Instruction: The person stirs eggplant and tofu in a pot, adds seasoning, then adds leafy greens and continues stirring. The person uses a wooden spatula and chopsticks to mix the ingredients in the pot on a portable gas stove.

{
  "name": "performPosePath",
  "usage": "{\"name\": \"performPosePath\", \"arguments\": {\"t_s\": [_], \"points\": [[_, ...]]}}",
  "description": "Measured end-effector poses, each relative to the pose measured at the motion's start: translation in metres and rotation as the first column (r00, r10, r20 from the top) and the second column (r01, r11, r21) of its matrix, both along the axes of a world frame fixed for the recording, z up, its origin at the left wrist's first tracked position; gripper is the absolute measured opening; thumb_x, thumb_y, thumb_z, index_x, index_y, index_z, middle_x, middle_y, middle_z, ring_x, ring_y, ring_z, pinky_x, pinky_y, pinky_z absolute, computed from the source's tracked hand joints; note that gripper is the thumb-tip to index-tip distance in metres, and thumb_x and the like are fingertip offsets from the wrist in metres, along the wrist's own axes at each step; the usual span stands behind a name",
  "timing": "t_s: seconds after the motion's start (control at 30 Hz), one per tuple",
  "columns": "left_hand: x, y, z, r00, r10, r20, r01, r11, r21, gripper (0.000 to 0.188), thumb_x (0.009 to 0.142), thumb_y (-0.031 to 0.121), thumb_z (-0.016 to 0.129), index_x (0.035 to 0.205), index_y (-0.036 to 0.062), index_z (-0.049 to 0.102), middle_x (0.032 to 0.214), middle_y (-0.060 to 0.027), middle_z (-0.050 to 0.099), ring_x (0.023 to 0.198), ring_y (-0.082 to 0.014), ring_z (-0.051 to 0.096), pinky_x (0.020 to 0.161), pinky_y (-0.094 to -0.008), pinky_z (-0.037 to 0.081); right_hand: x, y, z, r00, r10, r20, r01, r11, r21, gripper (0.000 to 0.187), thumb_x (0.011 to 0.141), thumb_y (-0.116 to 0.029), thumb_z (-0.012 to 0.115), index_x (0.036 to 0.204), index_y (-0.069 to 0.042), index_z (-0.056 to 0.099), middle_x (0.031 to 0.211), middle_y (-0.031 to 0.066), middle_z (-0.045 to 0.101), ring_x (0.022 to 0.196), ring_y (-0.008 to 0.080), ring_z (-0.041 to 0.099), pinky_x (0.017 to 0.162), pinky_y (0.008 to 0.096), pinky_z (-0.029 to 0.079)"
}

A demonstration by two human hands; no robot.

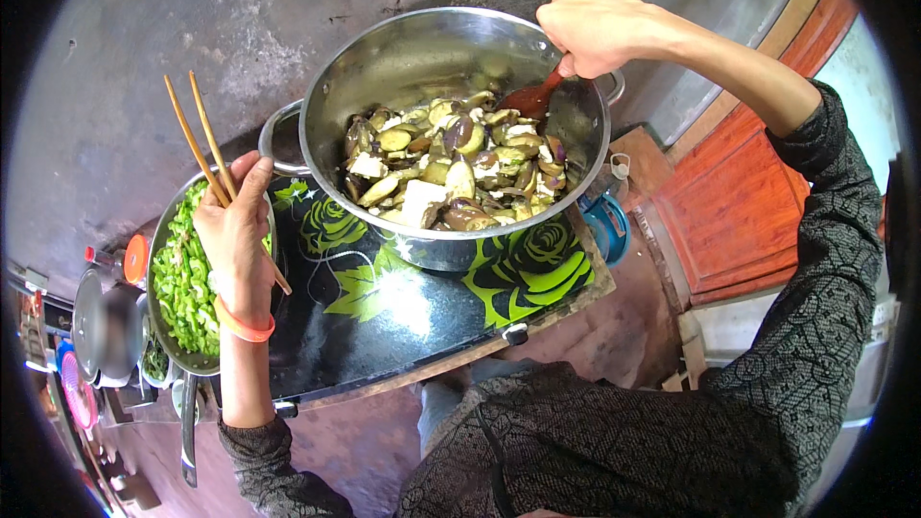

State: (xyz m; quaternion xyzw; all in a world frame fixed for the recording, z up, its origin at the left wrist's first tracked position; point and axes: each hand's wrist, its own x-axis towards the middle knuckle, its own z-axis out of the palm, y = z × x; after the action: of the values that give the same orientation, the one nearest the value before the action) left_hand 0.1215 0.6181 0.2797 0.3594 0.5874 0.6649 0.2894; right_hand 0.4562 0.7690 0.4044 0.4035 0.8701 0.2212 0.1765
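Note:
My left hand point(235, 230) is closed around a pair of wooden chopsticks point(199, 139), which point up and away to the left. Its fingertips are right by the side handle point(278, 139) of a large steel pot; whether they grip that handle I cannot tell. In the pot point(403, 53) lies a heap of cut eggplant point(460, 158) mixed with white pieces. My right hand point(600, 27) grips a reddish-brown spatula point(532, 98) at the far right rim, its blade down at the eggplant's edge.
The pot stands on a black stove top point(326, 355) with green flower patterns. At left, a long-handled pan point(187, 350) holds chopped green vegetables point(182, 278). Beyond it are a lidded pot point(91, 321) and an orange-capped jar point(136, 259). A blue container point(606, 230) and red wooden cabinet point(724, 206) are at right.

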Motion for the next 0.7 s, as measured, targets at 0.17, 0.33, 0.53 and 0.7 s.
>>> {"name": "performPosePath", "arguments": {"t_s": [0.17,0.33,0.53,0.7], "points": [[0.0,0.002,-0.001,0.999,0.014,-0.046,-0.014,1.0,0.001,0.03,0.087,0.013,0.078,0.11,-0.0029,0.067,0.066,0.0067,0.052,0.049,-0.0007,0.039,0.043,-0.0183,0.026,-0.006,-0.005,-0.022,0.956,-0.23,-0.181,0.169,0.939,-0.3,0.033,0.079,-0.04,0.076,0.081,-0.007,0.074,0.084,0.0141,0.073,0.083,0.0342,0.071,0.071,0.0485,0.054],[0.006,-0.002,0.004,0.999,0.039,-0.023,-0.04,0.998,-0.045,0.035,0.088,0.015,0.076,0.116,-0.0004,0.062,0.07,0.0062,0.052,0.049,-0.0004,0.038,0.042,-0.0177,0.023,0.003,-0.01,-0.013,0.919,-0.115,-0.376,0.021,0.969,-0.246,0.031,0.083,-0.037,0.076,0.088,-0.007,0.077,0.071,0.013,0.069,0.068,0.0305,0.068,0.063,0.045,0.05],[0.014,-0.031,0.012,0.991,0.103,-0.088,-0.102,0.995,0.015,0.036,0.091,0.017,0.074,0.12,-0.0003,0.061,0.092,-0.0005,0.063,0.051,0.0004,0.035,0.044,-0.0174,0.023,0.017,-0.005,0.025,0.957,0.07,-0.281,-0.024,0.986,0.164,0.029,0.082,-0.035,0.073,0.08,-0.006,0.075,0.07,0.0163,0.069,0.068,0.0336,0.069,0.06,0.0437,0.052],[0.022,-0.059,0.011,0.991,0.107,-0.078,-0.107,0.994,0.0,0.036,0.093,0.017,0.072,0.122,-0.0002,0.06,0.098,-0.0024,0.065,0.053,0.001,0.036,0.044,-0.0168,0.024,-0.01,0.016,-0.024,0.959,0.26,-0.115,-0.223,0.938,0.264,0.025,0.08,-0.029,0.076,0.072,-0.006,0.072,0.064,0.015,0.067,0.064,0.0325,0.07,0.06,0.0432,0.055]]}}
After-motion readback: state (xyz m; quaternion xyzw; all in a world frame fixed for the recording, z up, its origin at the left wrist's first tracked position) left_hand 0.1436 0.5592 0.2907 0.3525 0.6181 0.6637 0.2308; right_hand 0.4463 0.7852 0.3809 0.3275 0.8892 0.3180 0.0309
